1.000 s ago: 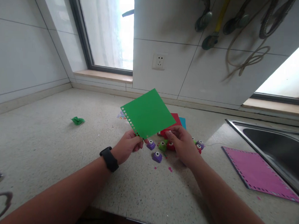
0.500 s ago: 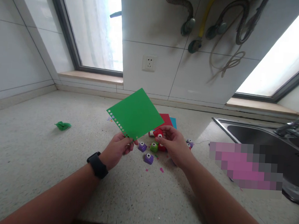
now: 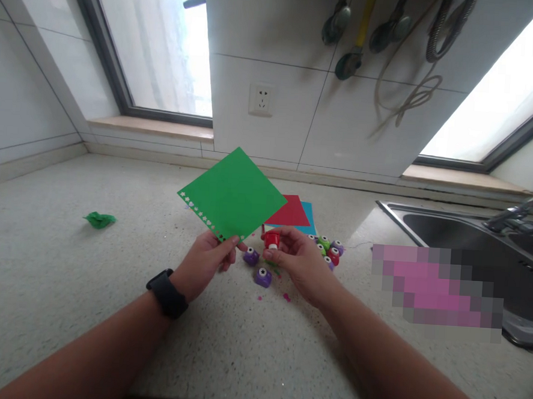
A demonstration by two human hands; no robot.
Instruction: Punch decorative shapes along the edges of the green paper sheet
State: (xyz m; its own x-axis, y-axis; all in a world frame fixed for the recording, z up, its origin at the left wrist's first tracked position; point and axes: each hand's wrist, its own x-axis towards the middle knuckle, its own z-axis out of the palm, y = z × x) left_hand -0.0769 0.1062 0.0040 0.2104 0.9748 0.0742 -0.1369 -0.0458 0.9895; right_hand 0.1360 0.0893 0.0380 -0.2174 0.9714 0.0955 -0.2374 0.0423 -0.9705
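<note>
Speckled countertop [image 3: 62,283] runs L to R. Crumpled green scrap [image 3: 99,219] lies well apart on the L. 2 purple punches [image 3: 256,266] sit near centre, more small punches [image 3: 328,249], green, red, purple, clustered behind. Red sheet [image 3: 290,212] overlaps a blue sheet [image 3: 309,217]. Steel sink [image 3: 463,235] w/ faucet [image 3: 518,214] on R. Wall socket [image 3: 260,100] on white tile, hoses [image 3: 394,39] hanging above, possibly gas lines. Pink bits [image 3: 286,297] on the counter.
</note>
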